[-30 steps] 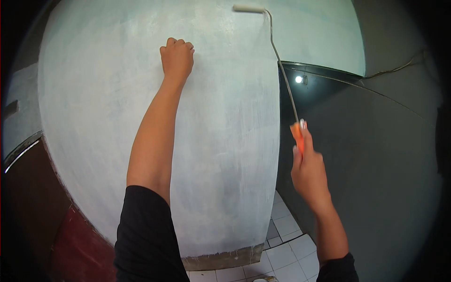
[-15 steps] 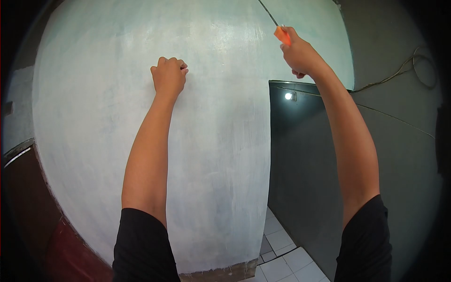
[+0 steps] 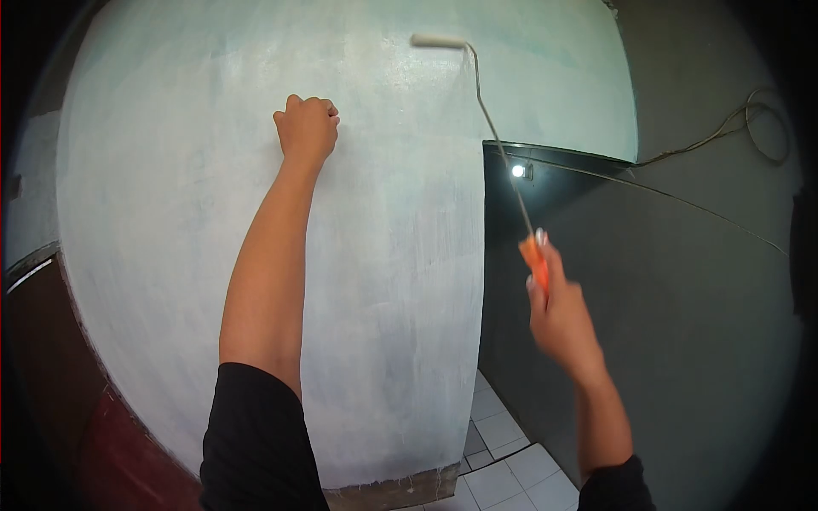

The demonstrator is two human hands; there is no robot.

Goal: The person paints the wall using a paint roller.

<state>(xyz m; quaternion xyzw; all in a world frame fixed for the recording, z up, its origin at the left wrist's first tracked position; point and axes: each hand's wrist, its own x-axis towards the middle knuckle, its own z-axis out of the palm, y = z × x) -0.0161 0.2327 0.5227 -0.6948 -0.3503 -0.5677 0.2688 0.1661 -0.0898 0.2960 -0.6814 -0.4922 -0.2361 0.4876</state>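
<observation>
My right hand is closed around the orange handle of a paint roller. Its thin metal rod rises up and to the left, bending over to a narrow whitish roller sleeve against the upper part of the pale wall. My left hand is a closed fist, knuckles up, at or close to the wall, left of the roller. Nothing shows sticking out of this fist, though its palm side is hidden.
Right of the pale wall is a dark opening with a lit bulb and white floor tiles. A looped cable hangs on the grey wall. A dark red surface lies at lower left.
My right hand has come down a long way with the paint roller, bringing the sleeve into view against the wall. My left fist stays nearly in place.
</observation>
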